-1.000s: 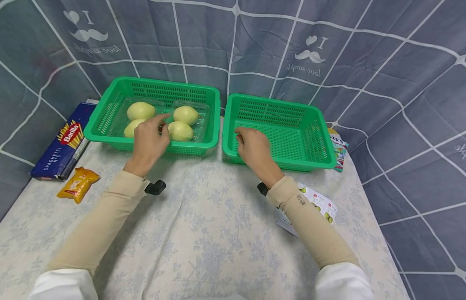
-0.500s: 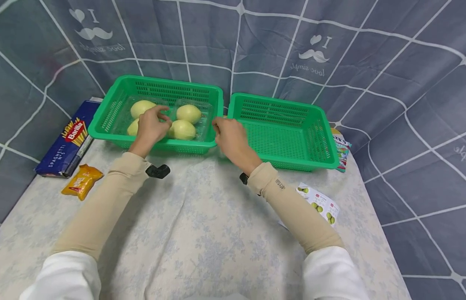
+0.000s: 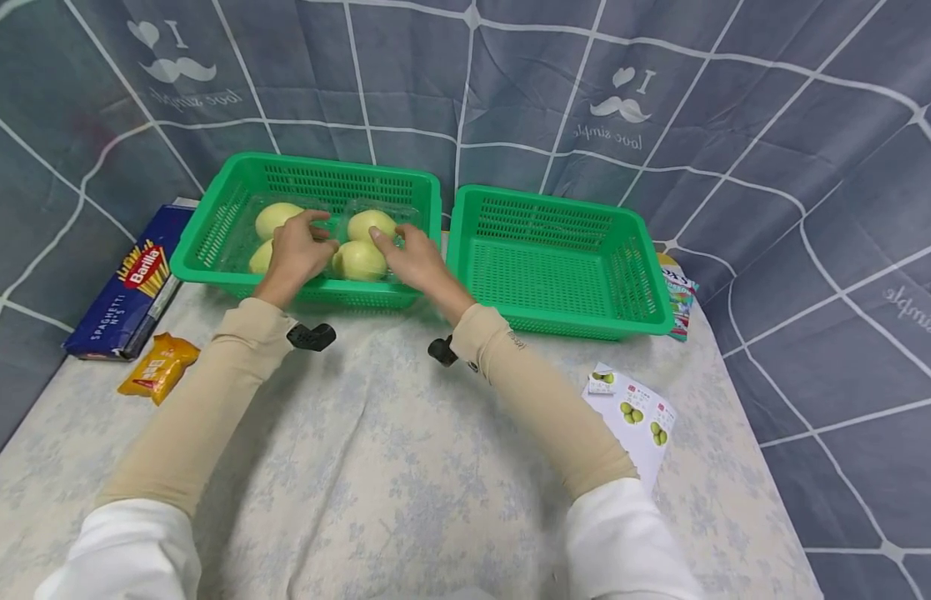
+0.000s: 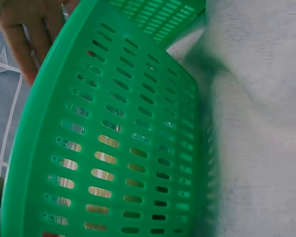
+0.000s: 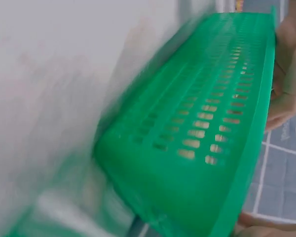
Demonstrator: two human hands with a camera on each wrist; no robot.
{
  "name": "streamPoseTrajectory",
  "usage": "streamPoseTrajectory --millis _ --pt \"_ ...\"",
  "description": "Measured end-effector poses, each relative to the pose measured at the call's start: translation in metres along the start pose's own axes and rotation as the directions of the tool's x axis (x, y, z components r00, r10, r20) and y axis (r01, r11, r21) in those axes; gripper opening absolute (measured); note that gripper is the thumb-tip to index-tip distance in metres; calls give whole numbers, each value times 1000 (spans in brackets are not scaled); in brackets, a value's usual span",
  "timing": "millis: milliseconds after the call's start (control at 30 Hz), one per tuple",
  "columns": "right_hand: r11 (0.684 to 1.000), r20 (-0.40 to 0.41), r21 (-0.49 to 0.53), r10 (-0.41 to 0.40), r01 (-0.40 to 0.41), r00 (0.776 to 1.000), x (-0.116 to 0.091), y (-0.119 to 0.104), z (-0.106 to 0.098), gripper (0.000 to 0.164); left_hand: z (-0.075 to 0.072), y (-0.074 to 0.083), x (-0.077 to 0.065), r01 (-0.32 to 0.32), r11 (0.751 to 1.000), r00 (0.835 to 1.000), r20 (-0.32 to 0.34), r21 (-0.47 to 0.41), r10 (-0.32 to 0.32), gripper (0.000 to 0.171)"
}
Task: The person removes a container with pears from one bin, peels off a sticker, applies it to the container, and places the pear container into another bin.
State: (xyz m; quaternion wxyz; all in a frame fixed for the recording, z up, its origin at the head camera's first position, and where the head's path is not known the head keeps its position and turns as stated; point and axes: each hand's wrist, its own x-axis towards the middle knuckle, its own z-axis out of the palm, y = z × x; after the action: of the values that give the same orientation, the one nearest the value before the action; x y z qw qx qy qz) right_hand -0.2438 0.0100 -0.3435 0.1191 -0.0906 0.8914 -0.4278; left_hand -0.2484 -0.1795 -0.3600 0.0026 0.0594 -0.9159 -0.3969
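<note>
Yellow-green melons [image 3: 360,261] sit in clear plastic trays inside the left green basket [image 3: 262,283]. My left hand [image 3: 296,248] reaches over the basket's front rim, between the left melons and the right-hand pair, fingers bent and thumb toward the near right melon. My right hand [image 3: 416,260] is over the right part of the same basket, thumb and fingers spread at the right side of the right-hand tray [image 3: 408,218]. Both wrist views mostly show the slotted basket wall [image 4: 118,123]; parts of hands show past its rim.
A second green basket [image 3: 540,271] stands to the right. At the left lie a blue spaghetti box [image 3: 127,287] and an orange packet [image 3: 159,368]. A printed paper sheet [image 3: 626,417] lies at the right, and a colourful packet [image 3: 681,300] stands behind the right basket's edge.
My right hand has moved left from over the right basket into the left basket beside the melons, its fingers spreading. My left hand has stayed nearly in place.
</note>
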Motion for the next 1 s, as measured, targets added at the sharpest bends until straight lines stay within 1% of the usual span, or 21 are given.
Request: streamPoseTrajectory --millis 67,167,233,367,600,833,1000 --pt "995 12 58 75 -76 997 3 -1 3 75 0 1 2 15 1000 1000 27 6 -15 57" --pt "983 12 118 140 -141 990 6 -3 7 80 1 2 6 28 999 998 62 22 -30 58" --pt "974 13 146 172 -172 985 9 -4 9 82 2 3 8 25 999 997 71 40 -28 59" --pt "960 20 188 208 -208 978 12 -6 13 82 4 5 9 12 998 997 80 64 -17 59" --pt "950 32 196 242 -243 970 16 -6 15 80 7 8 15 -1 998 993 121 65 -6 64" --pt "934 96 195 285 -298 954 20 -5 13 81 11 7 16 -21 996 990 141 82 9 66" --pt "926 118 190 308 -326 944 21 -7 11 81 11 10 14 -19 996 992 128 92 7 63"
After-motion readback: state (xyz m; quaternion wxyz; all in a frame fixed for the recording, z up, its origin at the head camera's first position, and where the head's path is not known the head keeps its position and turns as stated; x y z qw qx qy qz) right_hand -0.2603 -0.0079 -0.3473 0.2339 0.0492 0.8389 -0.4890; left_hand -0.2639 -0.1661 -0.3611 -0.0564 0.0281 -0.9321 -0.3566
